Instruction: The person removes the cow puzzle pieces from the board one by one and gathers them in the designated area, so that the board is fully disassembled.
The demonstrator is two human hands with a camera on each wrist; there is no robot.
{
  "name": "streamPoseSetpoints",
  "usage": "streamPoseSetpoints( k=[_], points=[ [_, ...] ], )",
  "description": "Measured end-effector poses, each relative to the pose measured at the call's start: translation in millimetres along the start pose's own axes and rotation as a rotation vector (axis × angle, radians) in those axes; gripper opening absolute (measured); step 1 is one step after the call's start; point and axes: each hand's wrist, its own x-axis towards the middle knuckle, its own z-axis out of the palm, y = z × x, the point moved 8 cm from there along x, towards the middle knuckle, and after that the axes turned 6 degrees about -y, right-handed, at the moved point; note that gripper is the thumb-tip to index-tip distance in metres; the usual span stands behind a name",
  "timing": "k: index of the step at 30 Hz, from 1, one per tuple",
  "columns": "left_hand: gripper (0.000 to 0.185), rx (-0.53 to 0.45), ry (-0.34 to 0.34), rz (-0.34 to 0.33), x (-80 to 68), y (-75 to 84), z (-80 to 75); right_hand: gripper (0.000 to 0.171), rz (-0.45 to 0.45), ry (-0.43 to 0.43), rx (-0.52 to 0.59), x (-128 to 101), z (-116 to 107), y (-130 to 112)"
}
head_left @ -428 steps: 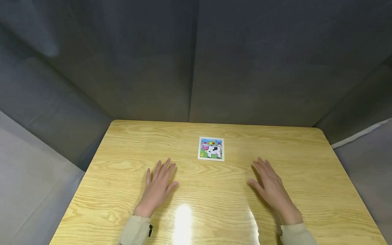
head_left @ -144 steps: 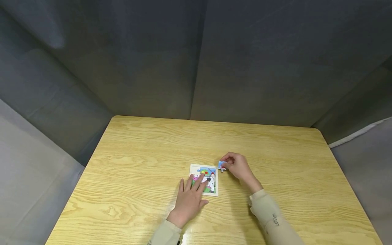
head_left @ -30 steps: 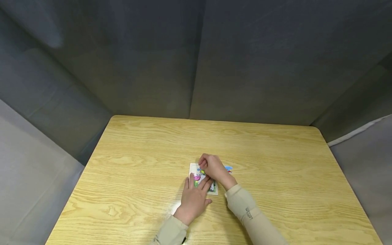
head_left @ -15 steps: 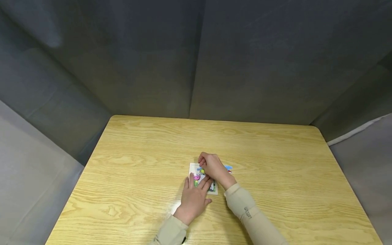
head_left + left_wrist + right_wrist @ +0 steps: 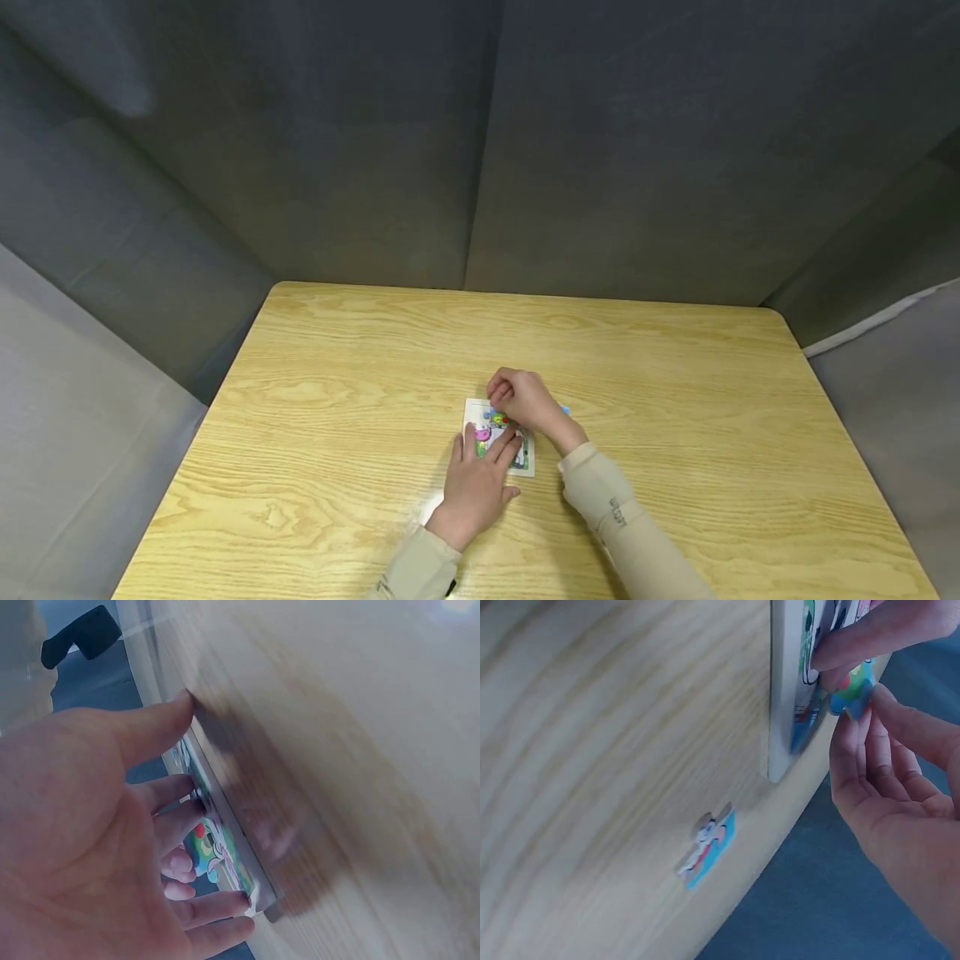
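Wooden table (image 5: 315,392): puzzle board (image 5: 527,462), loose puzzle piece (image 5: 707,846).

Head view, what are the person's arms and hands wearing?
Both hands, left hand and right hand, are bare: no gloves or rings show. Each arm wears a long beige sleeve with a snug cuff; the right sleeve bears a small dark marking, too small to read.

Both hands crowd puzzle board (image 5: 528,462); loose piece (image 5: 707,846) just right; bare table (image 5: 337,375) elsewhere.

Both hands' fingers (image 5: 501,442) cover much of puzzle board (image 5: 527,462); held piece (image 5: 853,690) prob. blurred.
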Motion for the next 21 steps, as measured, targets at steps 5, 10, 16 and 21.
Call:
streamPoseSetpoints(
  k=[5,10,16,21],
  points=[
    [0.071,0.005,-0.017,-0.004,-0.9,-0.2,0.1,0.015,-0.008,-0.004,0.062,-0.9,-0.1,6.1],
    [0.071,0.005,-0.015,-0.001,-0.8,-0.9,-0.2,0.012,-0.036,-0.012,0.065,-1.5,0.1,7.5],
    [0.071,0.012,-0.010,0.001,-1.0,-0.5,0.9,0.012,-0.041,-0.045,0.025,-2.5,4.1,9.8],
    [0.070,0.019,-0.005,-0.001,-1.4,-0.3,1.4,0.015,-0.057,-0.044,0.032,-4.9,4.7,9.6]
  ],
)
